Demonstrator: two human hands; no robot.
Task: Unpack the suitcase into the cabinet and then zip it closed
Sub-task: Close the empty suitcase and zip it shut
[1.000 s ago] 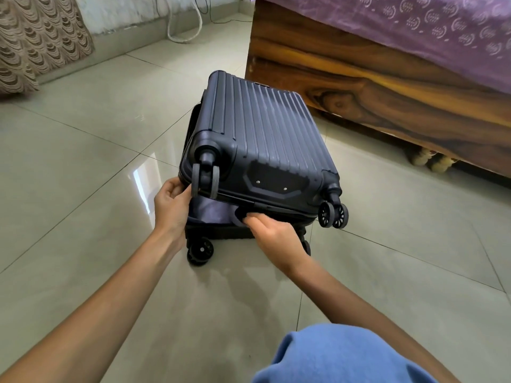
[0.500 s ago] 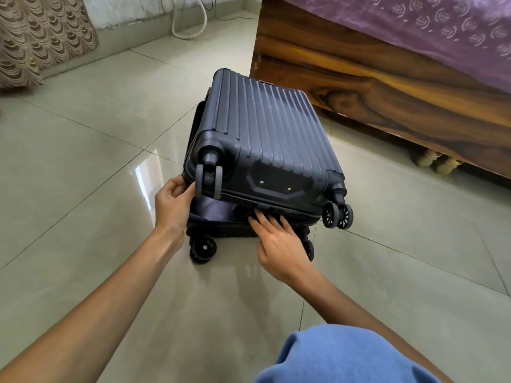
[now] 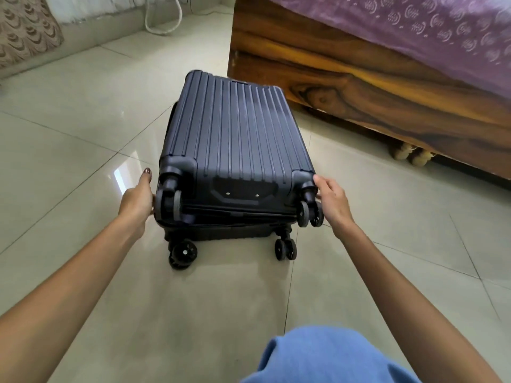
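Suitcase (image 3: 235, 139), dark blue and ribbed, flat on the tiled floor (image 3: 69, 120) just beside the wooden bed (image 3: 387, 87), wheel end nearest, shells nearly together with a narrow gap along the near edge. Flanked by both hands at the near corners. Left hand (image 3: 137, 201) pressed against the left side, thumb straight up, fingers hidden, grip impossible to tell. Right hand (image 3: 333, 200) relaxed, fingertips touching the right corner above its wheel (image 3: 303, 215), both arms stretched forward

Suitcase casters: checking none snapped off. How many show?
4: top left beside the left hand, top right beside the right hand, bottom left and bottom right by the floor. None appears hidden.
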